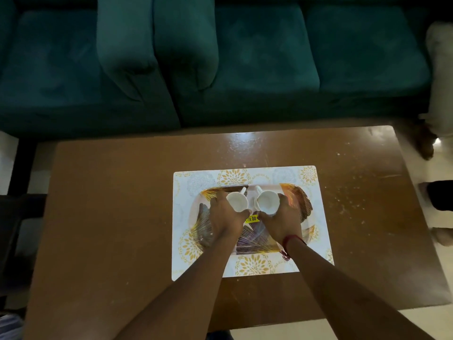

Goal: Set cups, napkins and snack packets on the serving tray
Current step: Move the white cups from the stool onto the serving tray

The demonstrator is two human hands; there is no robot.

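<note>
A patterned serving tray (297, 200) with gold and dark fan shapes lies on a white floral placemat (316, 231) in the middle of the brown table. My left hand (224, 217) grips a white cup (236, 201) over the tray's far half. My right hand (282, 219) grips a second white cup (267, 201) right beside the first one. Both cups point their handles away from me. A yellow price sticker (252, 219) shows between my hands. No napkins or snack packets are in view.
The brown wooden table (110, 217) stretches wide on both sides of the placemat. A dark green sofa (245, 57) stands just behind the table's far edge. A person's legs and foot (427, 141) are at the right edge.
</note>
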